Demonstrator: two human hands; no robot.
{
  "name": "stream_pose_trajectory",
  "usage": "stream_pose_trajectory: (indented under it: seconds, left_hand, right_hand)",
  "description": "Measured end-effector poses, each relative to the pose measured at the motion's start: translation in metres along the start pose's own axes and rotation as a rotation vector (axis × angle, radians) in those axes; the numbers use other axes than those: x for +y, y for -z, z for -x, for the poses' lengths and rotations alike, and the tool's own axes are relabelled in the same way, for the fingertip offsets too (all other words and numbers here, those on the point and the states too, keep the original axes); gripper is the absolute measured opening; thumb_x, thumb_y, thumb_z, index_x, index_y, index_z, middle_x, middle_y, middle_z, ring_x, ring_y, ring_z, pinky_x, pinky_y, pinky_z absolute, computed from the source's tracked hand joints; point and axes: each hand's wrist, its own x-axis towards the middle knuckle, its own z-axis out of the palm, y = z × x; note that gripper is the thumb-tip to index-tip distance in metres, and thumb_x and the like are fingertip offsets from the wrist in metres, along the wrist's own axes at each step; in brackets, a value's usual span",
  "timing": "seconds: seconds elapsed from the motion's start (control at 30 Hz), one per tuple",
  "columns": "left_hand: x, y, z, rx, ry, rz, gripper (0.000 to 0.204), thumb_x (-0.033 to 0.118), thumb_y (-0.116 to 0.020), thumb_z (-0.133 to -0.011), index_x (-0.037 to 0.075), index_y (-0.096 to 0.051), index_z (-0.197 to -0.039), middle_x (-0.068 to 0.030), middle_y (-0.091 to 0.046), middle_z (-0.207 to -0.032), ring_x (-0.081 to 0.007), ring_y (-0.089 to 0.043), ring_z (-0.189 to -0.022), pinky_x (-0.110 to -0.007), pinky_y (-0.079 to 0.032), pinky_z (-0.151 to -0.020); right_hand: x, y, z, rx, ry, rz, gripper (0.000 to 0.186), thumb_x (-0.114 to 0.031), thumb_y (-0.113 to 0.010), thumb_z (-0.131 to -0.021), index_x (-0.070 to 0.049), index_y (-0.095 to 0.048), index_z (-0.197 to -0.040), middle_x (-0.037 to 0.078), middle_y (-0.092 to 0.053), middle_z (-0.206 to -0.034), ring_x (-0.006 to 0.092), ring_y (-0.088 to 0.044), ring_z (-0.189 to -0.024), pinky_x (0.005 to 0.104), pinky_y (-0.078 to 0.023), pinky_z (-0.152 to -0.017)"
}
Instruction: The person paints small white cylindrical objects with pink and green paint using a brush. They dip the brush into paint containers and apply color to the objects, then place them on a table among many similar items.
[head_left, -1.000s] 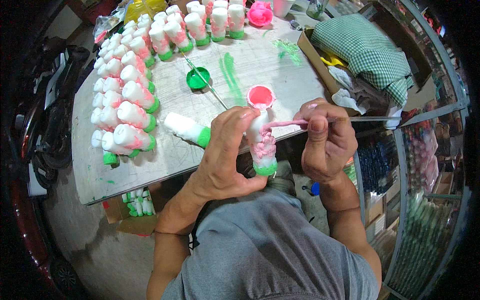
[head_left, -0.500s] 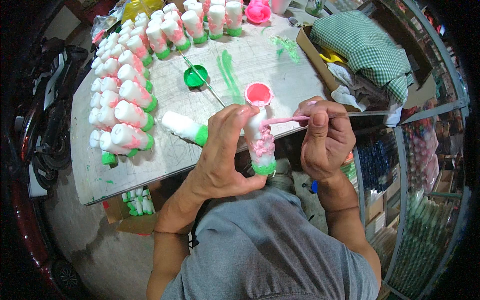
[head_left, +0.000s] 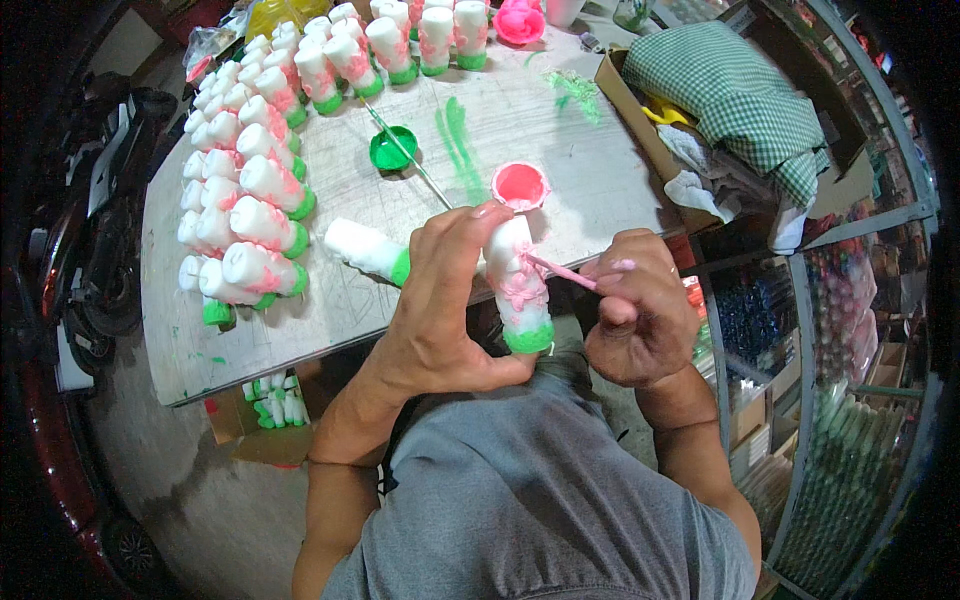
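Between the thumb at its green base and the fingertips at its top, my left hand (head_left: 425, 310) grips a white candle (head_left: 520, 318) with raised pink flowers. My right hand (head_left: 645, 315) is closed around a slim pink paintbrush (head_left: 566, 273). The brush tip touches the pink relief on the candle's upper side. Just beyond the candle stands a small round pot of pink paint (head_left: 521, 187). Left of my left hand, a white candle with a green base (head_left: 362, 248) lies on its side; its near end is partly hidden by the hand.
Rows of painted candles (head_left: 262, 215) line the table's left and far sides. A thin brush (head_left: 425, 178) rests across a green paint dish (head_left: 393, 150). On the right are a cardboard box (head_left: 640, 125) with checked cloth (head_left: 725, 95) and shelves (head_left: 790, 400). Below sits another box (head_left: 235, 430).
My right hand has turned and moved slightly down and left, so the brush now slants down toward it. The candle has tilted slightly in my left hand.
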Motion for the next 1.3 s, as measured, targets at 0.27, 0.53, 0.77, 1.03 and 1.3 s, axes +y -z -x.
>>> stream_pose_trajectory:
  seconds: [0.27, 0.53, 0.77, 1.03, 1.3]
  left_hand:
    - [0.006, 0.001, -0.003, -0.020, 0.011, -0.053, 0.116, 0.015, -0.087, -0.049, -0.003, -0.034, -0.151, -0.0205, -0.055, -0.137, -0.0394, -0.056, -0.112, -0.050, -0.043, -0.097]
    - [0.010, 0.000, -0.003, -0.001, -0.010, -0.076, 0.114, 0.014, -0.086, -0.049, -0.003, -0.036, -0.150, -0.0206, -0.056, -0.135, -0.0379, -0.056, -0.111, -0.048, -0.043, -0.094]
    - [0.010, -0.002, -0.004, 0.013, -0.008, -0.087, 0.114, 0.014, -0.086, -0.049, -0.003, -0.036, -0.150, -0.0192, -0.057, -0.134, -0.0376, -0.056, -0.109, -0.048, -0.044, -0.093]
    - [0.007, -0.006, -0.008, 0.010, 0.022, -0.068, 0.115, 0.015, -0.088, -0.048, -0.002, -0.036, -0.150, -0.0182, -0.057, -0.135, -0.0384, -0.056, -0.109, -0.049, -0.043, -0.096]
    - [0.005, -0.005, -0.008, 0.010, 0.044, -0.035, 0.117, 0.018, -0.090, -0.048, -0.002, -0.035, -0.150, -0.0189, -0.057, -0.137, -0.0393, -0.055, -0.116, -0.049, -0.041, -0.102]
  right_hand:
    - [-0.010, -0.004, 0.000, 0.026, -0.043, -0.047, 0.011, -0.009, -0.073, -0.093, -0.002, -0.064, -0.093, 0.011, -0.069, -0.090, 0.0290, -0.066, -0.079, 0.0409, -0.054, -0.072]
    - [-0.002, -0.012, 0.000, 0.166, -0.035, -0.029, 0.013, -0.008, -0.066, -0.099, 0.003, -0.063, -0.093, 0.013, -0.068, -0.083, 0.0287, -0.066, -0.071, 0.0385, -0.054, -0.066]
    - [-0.006, -0.010, -0.003, 0.036, -0.031, -0.024, 0.018, -0.017, -0.068, -0.099, 0.000, -0.064, -0.096, 0.011, -0.069, -0.083, 0.0279, -0.066, -0.073, 0.0380, -0.054, -0.067]
    - [0.000, -0.004, 0.005, 0.170, -0.116, -0.108, 0.014, -0.012, -0.065, -0.100, 0.001, -0.060, -0.102, 0.014, -0.069, -0.085, 0.0279, -0.066, -0.073, 0.0373, -0.054, -0.070]
    - [0.013, -0.010, 0.006, 0.291, -0.180, -0.204, 0.013, -0.008, -0.067, -0.099, 0.003, -0.059, -0.102, 0.015, -0.069, -0.087, 0.0257, -0.066, -0.074, 0.0350, -0.054, -0.069]
